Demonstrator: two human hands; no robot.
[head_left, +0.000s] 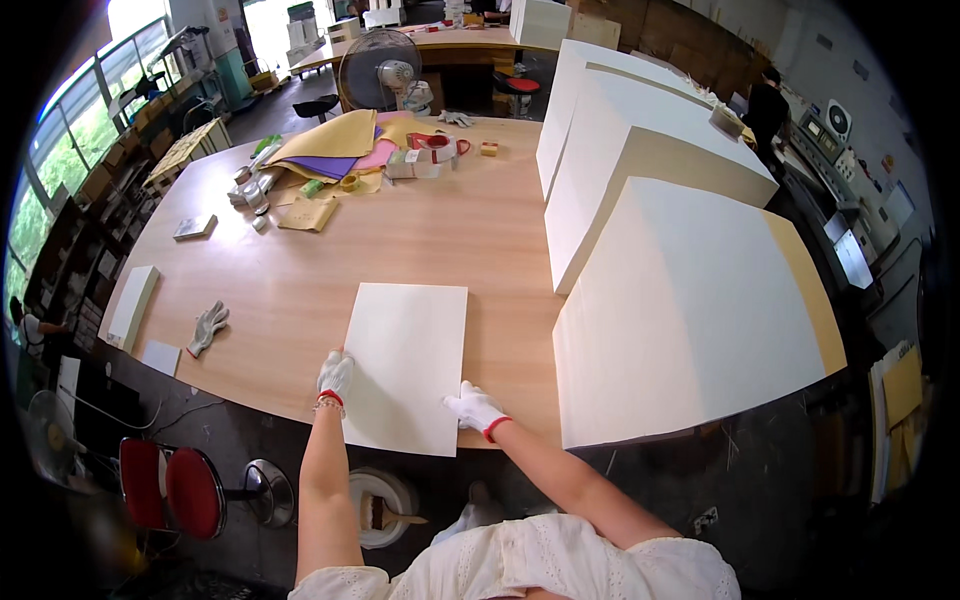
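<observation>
A white rectangular sheet or thin stack of paper (408, 345) lies on the wooden table, its near edge at the table's front edge. I cannot tell how thick it is. My left hand (335, 373), in a white glove with a red cuff, grips its left edge. On the opposite side my right hand (474, 408), gloved the same way, holds the right edge near the lower corner, thumb toward the top face. Some fingertips of both hands are hidden.
Tall white paper stacks (690, 310) fill the table's right side. A loose glove (209, 328) and a white block (133, 305) lie at left. Coloured paper, tape and bottles clutter the far left (325, 150). A bucket with a brush (382, 508) and red stools (195, 492) stand below.
</observation>
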